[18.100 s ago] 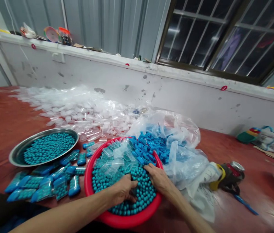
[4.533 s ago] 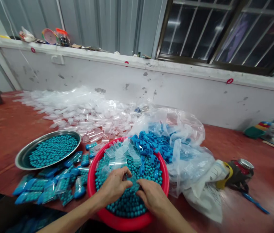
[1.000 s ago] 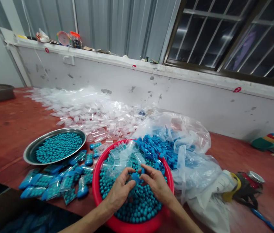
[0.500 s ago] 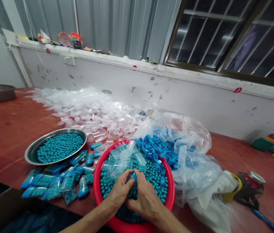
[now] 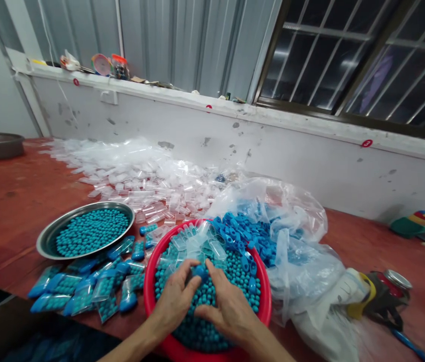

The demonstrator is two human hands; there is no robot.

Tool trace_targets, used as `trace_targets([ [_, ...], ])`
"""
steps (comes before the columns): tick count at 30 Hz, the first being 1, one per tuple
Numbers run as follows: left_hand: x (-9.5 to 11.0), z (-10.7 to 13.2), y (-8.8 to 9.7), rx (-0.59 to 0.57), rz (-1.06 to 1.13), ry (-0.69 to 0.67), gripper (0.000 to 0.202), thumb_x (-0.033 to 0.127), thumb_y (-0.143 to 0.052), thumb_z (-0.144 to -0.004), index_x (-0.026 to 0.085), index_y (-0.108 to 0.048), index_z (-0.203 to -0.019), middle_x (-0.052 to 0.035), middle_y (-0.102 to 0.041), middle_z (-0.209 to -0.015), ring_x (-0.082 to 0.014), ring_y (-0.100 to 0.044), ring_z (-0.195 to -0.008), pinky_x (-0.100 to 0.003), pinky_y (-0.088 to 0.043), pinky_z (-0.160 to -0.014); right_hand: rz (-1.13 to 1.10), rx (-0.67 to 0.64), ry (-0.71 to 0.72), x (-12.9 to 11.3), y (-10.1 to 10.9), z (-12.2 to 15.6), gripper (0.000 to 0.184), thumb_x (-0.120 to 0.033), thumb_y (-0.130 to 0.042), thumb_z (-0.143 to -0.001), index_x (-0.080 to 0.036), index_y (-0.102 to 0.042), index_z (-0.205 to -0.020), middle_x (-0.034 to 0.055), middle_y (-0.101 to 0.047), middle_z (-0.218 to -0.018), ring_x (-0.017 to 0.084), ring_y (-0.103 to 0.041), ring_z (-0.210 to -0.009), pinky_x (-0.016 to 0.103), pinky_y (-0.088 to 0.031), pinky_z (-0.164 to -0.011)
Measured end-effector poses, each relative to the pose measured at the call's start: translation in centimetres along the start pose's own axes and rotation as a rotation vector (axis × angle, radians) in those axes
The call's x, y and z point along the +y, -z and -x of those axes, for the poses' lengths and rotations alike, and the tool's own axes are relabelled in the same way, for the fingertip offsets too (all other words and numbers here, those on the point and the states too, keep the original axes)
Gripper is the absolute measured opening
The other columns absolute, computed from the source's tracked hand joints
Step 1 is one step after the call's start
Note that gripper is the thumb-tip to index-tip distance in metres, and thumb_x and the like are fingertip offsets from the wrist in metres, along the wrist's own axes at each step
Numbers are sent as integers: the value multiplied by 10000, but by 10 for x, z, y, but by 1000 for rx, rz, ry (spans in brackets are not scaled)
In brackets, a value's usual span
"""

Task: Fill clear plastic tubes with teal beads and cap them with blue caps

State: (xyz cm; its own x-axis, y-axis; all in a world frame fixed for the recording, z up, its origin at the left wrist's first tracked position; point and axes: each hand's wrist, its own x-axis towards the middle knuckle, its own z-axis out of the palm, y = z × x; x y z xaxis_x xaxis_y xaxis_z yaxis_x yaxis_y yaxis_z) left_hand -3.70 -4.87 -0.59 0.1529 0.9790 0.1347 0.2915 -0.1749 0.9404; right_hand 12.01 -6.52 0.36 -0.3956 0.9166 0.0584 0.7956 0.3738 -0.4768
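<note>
My left hand (image 5: 175, 294) is closed over the red basin, its thumb and fingers around a blue cap (image 5: 200, 272). Whether a clear case is attached to that cap is hidden by the fingers. My right hand (image 5: 229, 304) is beside it with thumb and fingers spread, holding nothing. Under both hands, teal beads (image 5: 201, 327) fill the red basin (image 5: 151, 274). Clear plastic cases (image 5: 192, 244) lie on the beads at the basin's far side. Loose blue caps (image 5: 252, 236) spill over the basin's far right rim from a plastic bag (image 5: 305, 206).
Filled blue-capped cases (image 5: 80, 291) lie left of the basin, in front of a metal bowl (image 5: 42, 241) of teal beads. A heap of clear cases (image 5: 148, 171) spreads along the wall. A jar with a metal lid (image 5: 397, 279) and a white cloth bag (image 5: 329, 317) are at right.
My hands have moved apart. The right thumb and fingers have opened away from the blue cap, which stays in the left hand; beads now show between the hands.
</note>
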Motion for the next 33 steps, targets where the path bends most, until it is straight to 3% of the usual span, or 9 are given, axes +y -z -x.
trace_targets([
  [4,-2,0,60,260,-310,50,361,401,-413,-776,214,-485,-1077,-4,-599,-787,-182,-563,-709,-270,-433,-665,180,198,-163,16,20,-17,565,-351,-454,-834,-128,-293,-1327,132,-536,-1135,249,-529,-1007,334,-434,-812],
  [7,-14,-4,105,368,-555,172,397,416,-387,-784,217,-470,-1118,-18,-629,-804,-200,-595,-732,-272,-438,-664,328,232,-198,26,22,-36,550,-381,-486,-819,-124,-368,-1291,142,-567,-1090,259,-536,-985,330,-448,-771],
  [11,-36,-6,132,413,-896,247,480,380,-349,-798,148,-428,-1211,-103,-633,-875,-278,-603,-794,-347,-443,-674,386,248,-140,40,11,-48,361,-299,-480,-823,-183,-512,-1163,86,-622,-987,224,-559,-937,292,-445,-758],
  [14,-39,-5,120,509,-945,52,459,345,-340,-805,119,-465,-1184,-158,-579,-1022,-303,-551,-932,-399,-417,-781,320,340,-130,47,10,-45,290,-227,-413,-840,-178,-556,-1087,80,-631,-964,203,-559,-946,278,-425,-792],
  [17,-25,-4,83,436,-598,-127,385,345,-377,-800,163,-521,-1107,-110,-579,-1032,-242,-553,-908,-355,-421,-798,99,409,-159,47,18,-35,273,-243,-381,-846,-176,-559,-1041,75,-637,-923,205,-574,-902,293,-423,-780],
  [22,2,-10,-3,-7,277,262,435,379,-529,-717,151,-508,-1087,-26,-603,-711,-145,-544,-554,-234,-408,-463,-664,252,-190,29,12,-22,243,-382,-394,-831,-180,-474,-940,2,-605,-711,135,-562,-532,238,-431,-497],
  [26,7,-14,-39,-60,725,388,405,398,-593,-655,152,-521,-968,-38,-620,-802,-139,-578,-640,-235,-434,-544,-825,91,-183,16,-5,-10,222,-392,-382,-830,-181,-453,-832,-31,-564,-630,90,-494,-414,193,-356,-390],
  [29,5,-13,-32,-33,667,393,319,393,-561,-667,167,-500,-884,-28,-615,-783,-161,-590,-700,-266,-451,-616,-541,46,-134,17,2,0,184,-333,-403,-840,-191,-509,-890,-22,-595,-672,111,-545,-518,201,-386,-466],
  [33,-3,-8,-10,-96,24,201,119,315,-481,-703,207,-491,-750,1,-563,-645,-194,-568,-665,-300,-419,-626,-13,66,-180,26,25,9,231,-248,-393,-861,-197,-525,-1044,46,-642,-891,186,-594,-843,254,-421,-688],
])
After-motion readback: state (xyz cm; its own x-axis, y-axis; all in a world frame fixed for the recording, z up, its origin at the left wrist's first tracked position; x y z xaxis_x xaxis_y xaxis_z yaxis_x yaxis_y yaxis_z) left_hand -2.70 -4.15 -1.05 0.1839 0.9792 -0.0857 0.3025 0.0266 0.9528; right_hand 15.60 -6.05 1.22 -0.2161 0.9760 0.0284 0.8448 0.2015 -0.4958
